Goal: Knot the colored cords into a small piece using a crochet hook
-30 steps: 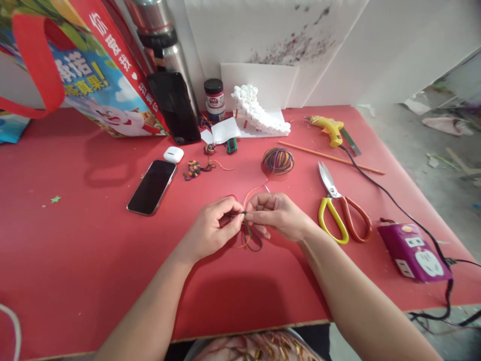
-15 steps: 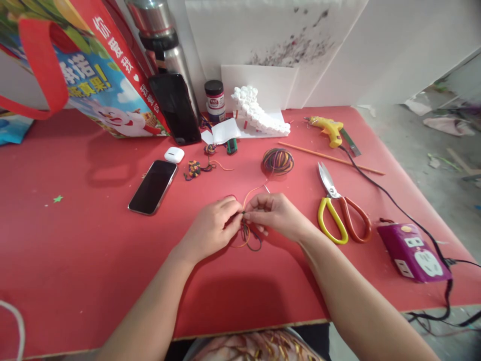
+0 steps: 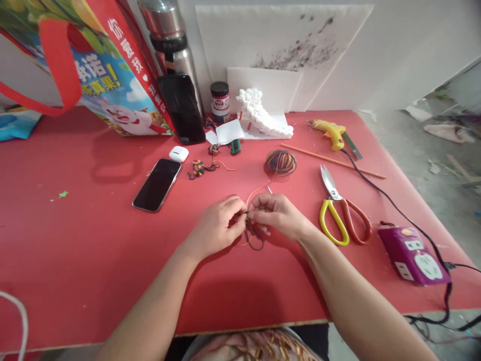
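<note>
My left hand point(image 3: 220, 223) pinches a small piece of multicoloured cord point(image 3: 255, 239) between thumb and fingers above the red table point(image 3: 112, 250). My right hand point(image 3: 276, 215) meets it from the right, its fingertips closed on the same cord. Dark and orange loops hang below the fingertips. A thin orange strand runs up from the hands toward a wound ball of multicoloured yarn point(image 3: 281, 162). Just above my right hand lies a thin white stick point(image 3: 269, 189). The exact spot where the fingertips meet is partly hidden.
Scissors point(image 3: 332, 195), a yellow glue gun point(image 3: 330, 133), an orange stick point(image 3: 334, 161) and a purple power socket point(image 3: 413, 254) lie on the right. A phone point(image 3: 157, 185), white earphone case point(image 3: 179, 153) and small knotted piece point(image 3: 197, 168) lie left. Behind stand a bag point(image 3: 124, 108) and white model point(image 3: 263, 118).
The view has shifted slightly, so everything appears a little further right. Both hands keep their pinch on the cord, with the loops below slightly changed in shape.
</note>
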Available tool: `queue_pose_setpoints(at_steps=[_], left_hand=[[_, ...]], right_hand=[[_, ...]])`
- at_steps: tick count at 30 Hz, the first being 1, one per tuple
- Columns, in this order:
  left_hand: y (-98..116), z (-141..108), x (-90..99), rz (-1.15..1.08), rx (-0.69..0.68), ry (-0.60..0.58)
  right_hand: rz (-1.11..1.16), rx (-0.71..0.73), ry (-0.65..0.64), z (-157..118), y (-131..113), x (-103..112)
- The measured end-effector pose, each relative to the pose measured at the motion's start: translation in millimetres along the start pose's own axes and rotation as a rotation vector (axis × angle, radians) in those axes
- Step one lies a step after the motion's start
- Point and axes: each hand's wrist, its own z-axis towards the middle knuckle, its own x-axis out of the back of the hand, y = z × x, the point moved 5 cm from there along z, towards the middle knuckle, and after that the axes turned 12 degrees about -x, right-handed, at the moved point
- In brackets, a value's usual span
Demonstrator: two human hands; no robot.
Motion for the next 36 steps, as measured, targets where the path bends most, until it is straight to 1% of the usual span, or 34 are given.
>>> queue_pose_setpoints(at_steps=[2,5,7,8,9,10,13,14,15,16,18,22,25,26,30,34,36], left_hand=[[-2.6,0.1,-2.4,0.008,0.059,-0.004],[-5.7,0.9,-3.6,0.068,0.139,0.03],[-6.8,1.4,-2.9,0.062,0.187,0.09],[-7.3,1.5,-3.0,0.017,0.205,0.126],[-8.1,1.4,-4.1,-0.071,0.224,0.159],[-9.4,1.0,-6.5,-0.204,0.249,0.189],[-14.3,-1.4,-18.4,-0.739,0.339,0.269],[-15.6,-2.3,-21.6,-0.886,0.365,0.292],[-16.5,-2.9,-23.2,-0.976,0.379,0.307],[-17.1,-3.1,-23.3,-1.013,0.382,0.311],[-16.7,-2.5,-20.2,-0.996,0.357,0.277],[-13.9,-0.1,-10.9,-0.854,0.298,0.198],[-13.0,0.2,-9.0,-0.796,0.274,0.223],[-12.7,-0.1,-9.8,-0.808,0.266,0.251],[-11.4,-1.5,-20.3,-1.03,0.282,0.371],[-11.1,-0.6,-27.2,-1.183,0.357,0.415],[-11.2,1.7,-26.4,-1.227,0.372,0.399]], right_hand=[[-0.17,0.084,0.107,-1.9,-1.6,-1.5],[-0.491,0.293,0.361,-9.8,-11.7,-6.2],[-0.581,0.361,0.456,-13.5,-15.9,-10.1],[-0.551,0.355,0.474,-13.7,-16.1,-10.4],[-0.467,0.319,0.46,-12.6,-14.6,-9.7],[-0.335,0.261,0.415,-10.4,-11.6,-8.8],[0.151,0.078,0.156,-3.1,-1.8,-11.3],[0.276,0.04,0.073,-1.9,-0.6,-13.2],[0.362,0.014,0.012,-1.5,-0.5,-14.5],[0.409,0.0,-0.022,-1.5,-1.0,-14.9],[0.419,-0.017,-0.041,-1.9,-2.2,-14.2],[0.34,-0.016,0.032,-1.8,-2.6,-9.4],[0.351,-0.013,0.044,-0.4,-2.1,-9.7],[0.374,-0.01,0.028,0.0,-2.2,-11.2],[0.494,0.008,-0.031,0.2,-3.5,-20.1],[0.564,0.023,-0.049,-0.9,-3.8,-25.9],[0.576,0.036,-0.05,-1.6,-4.2,-26.1]])
